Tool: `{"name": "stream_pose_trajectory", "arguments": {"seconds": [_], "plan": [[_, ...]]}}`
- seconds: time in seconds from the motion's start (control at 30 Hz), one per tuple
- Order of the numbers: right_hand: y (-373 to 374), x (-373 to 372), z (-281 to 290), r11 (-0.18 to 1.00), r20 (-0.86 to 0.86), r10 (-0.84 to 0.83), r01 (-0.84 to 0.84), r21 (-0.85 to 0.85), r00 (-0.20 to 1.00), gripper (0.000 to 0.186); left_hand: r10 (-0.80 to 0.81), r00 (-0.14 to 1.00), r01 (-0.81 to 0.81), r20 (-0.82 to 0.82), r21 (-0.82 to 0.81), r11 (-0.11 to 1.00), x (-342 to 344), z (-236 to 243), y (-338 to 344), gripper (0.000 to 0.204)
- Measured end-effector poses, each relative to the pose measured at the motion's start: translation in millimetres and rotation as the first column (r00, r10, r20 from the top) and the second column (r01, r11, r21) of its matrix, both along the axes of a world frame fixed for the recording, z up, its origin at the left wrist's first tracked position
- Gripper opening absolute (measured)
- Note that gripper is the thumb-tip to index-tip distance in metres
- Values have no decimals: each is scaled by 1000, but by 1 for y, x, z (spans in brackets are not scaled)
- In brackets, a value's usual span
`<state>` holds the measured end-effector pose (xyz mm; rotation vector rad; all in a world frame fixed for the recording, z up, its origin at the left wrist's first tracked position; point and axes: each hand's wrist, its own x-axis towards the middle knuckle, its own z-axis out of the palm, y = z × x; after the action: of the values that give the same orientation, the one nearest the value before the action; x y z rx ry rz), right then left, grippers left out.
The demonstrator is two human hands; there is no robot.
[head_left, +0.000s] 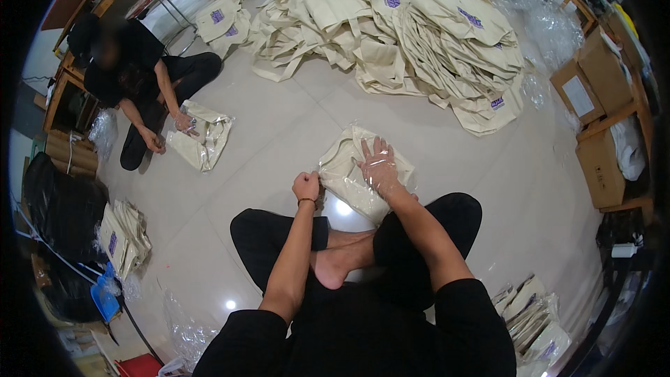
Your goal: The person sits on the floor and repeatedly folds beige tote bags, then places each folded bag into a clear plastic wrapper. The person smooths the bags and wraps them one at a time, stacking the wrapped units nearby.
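In front of my crossed legs, a folded cream canvas tote bag [349, 160] lies on the tiled floor inside a clear plastic bag [370, 204]. My left hand [306, 187] is closed in a fist at the left edge of the plastic bag and grips it there; the pinched part is hidden by the fingers. My right hand [380, 167] lies flat on the tote bag with its fingers spread. Shiny plastic covers the back of that hand, so it appears to be inside the plastic bag.
A big heap of cream tote bags [433, 35] spreads across the far floor. At left, a seated person [129, 73] handles another wrapped tote bag [202, 136]. Wrapped stacks lie at left [124, 239] and lower right [534, 321]. Cardboard boxes [593, 80] line the right side.
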<state>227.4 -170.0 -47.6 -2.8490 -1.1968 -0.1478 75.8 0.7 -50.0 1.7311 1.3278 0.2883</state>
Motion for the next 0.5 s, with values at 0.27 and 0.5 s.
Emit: {"name": "stream_pose_trajectory", "arguments": {"seconds": [0.27, 0.5], "plan": [[15, 5, 37, 998, -269, -10, 28, 62, 963, 82, 128, 954, -123, 271, -35, 992, 5, 17, 3, 40], [15, 18, 38, 999, -370, -3, 15, 29, 929, 88, 28, 988, -2, 154, -168, 986, 26, 28, 29, 32]]}}
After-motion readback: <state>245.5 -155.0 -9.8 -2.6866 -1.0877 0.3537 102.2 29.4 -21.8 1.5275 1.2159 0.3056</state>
